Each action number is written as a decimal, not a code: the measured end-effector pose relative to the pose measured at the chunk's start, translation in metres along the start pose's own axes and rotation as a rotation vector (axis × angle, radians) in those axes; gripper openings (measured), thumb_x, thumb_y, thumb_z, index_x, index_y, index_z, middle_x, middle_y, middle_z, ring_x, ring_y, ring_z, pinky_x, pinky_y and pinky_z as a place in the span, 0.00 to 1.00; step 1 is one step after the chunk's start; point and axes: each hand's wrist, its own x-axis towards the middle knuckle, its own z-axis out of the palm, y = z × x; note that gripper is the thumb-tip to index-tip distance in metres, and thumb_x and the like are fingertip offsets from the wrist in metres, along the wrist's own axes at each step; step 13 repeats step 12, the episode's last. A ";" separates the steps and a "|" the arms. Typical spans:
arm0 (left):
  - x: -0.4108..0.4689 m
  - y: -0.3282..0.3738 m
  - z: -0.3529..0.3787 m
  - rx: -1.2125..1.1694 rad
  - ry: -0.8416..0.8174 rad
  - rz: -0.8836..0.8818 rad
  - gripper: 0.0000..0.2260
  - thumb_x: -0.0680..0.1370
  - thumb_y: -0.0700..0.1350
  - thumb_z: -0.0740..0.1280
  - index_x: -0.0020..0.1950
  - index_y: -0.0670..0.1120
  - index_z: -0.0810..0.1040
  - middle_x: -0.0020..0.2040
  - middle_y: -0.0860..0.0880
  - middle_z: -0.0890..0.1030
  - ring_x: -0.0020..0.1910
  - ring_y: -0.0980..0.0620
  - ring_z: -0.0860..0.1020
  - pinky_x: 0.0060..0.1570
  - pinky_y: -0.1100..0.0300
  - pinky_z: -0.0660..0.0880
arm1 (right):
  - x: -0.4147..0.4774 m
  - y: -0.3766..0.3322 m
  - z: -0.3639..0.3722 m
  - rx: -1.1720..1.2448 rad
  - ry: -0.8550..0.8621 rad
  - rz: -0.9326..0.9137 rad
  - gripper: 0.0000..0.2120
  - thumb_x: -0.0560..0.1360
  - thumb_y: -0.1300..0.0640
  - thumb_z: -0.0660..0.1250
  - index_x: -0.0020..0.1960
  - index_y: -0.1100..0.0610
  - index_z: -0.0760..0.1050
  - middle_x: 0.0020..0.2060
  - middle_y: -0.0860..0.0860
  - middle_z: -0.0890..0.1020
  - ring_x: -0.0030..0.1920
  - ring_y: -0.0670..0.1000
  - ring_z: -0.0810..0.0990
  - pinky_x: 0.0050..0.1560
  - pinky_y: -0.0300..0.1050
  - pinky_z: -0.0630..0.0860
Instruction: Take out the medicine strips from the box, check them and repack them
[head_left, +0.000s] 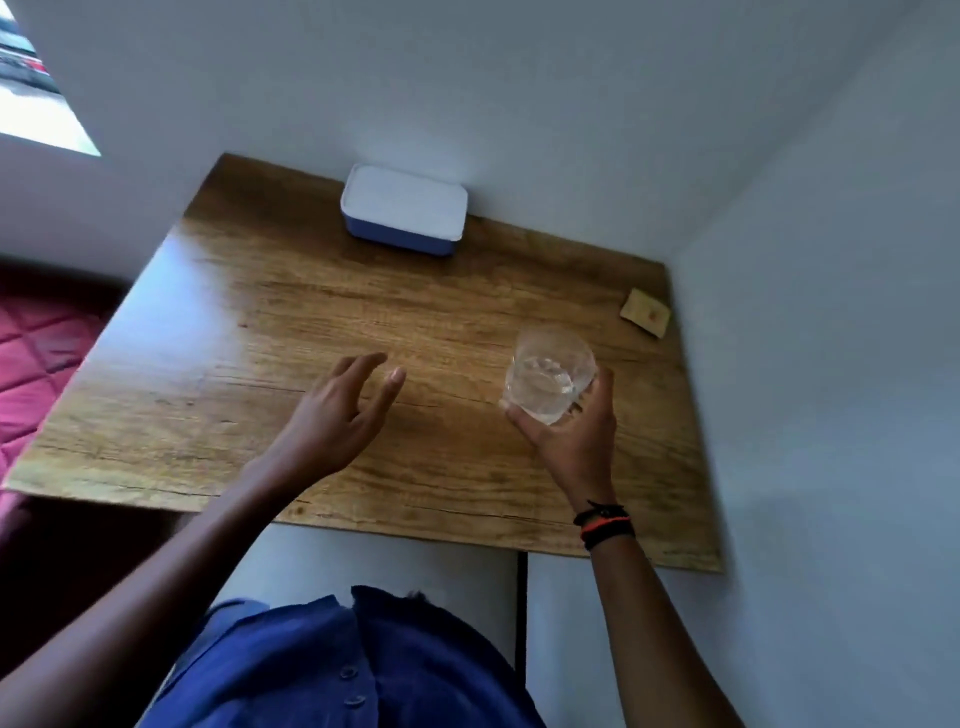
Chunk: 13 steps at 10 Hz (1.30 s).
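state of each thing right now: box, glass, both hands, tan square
box: lid on, untouched
left hand: open, holds nothing
right hand: grips the glass
glass: clear liquid inside
tan square: flat on the table, untouched

The right hand (574, 436) grips a glass (549, 375) over the wooden table (249, 332), the left hand (337, 410) hovers open, and a lidded box (404, 209) sits at the far edge

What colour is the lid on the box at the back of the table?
White, on a blue box; the lid shows in the head view.
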 end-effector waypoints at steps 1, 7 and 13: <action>0.000 0.002 0.019 0.034 -0.008 -0.033 0.32 0.77 0.65 0.53 0.73 0.47 0.68 0.70 0.44 0.71 0.67 0.44 0.71 0.63 0.46 0.70 | 0.024 0.022 -0.023 -0.026 0.041 0.027 0.46 0.58 0.50 0.83 0.69 0.53 0.63 0.55 0.40 0.74 0.53 0.25 0.73 0.47 0.24 0.73; 0.031 -0.012 0.034 0.251 -0.064 0.052 0.34 0.79 0.63 0.54 0.78 0.45 0.54 0.79 0.43 0.54 0.78 0.48 0.47 0.74 0.50 0.47 | 0.116 0.088 -0.034 -0.015 0.193 0.201 0.46 0.60 0.53 0.83 0.70 0.56 0.61 0.56 0.47 0.76 0.53 0.46 0.77 0.40 0.19 0.69; 0.089 0.044 -0.025 0.393 0.244 0.303 0.37 0.78 0.65 0.51 0.79 0.42 0.50 0.80 0.43 0.51 0.79 0.46 0.46 0.76 0.42 0.46 | 0.098 -0.031 -0.017 -0.302 0.349 -0.247 0.52 0.68 0.38 0.73 0.78 0.61 0.50 0.77 0.59 0.57 0.77 0.57 0.55 0.73 0.62 0.60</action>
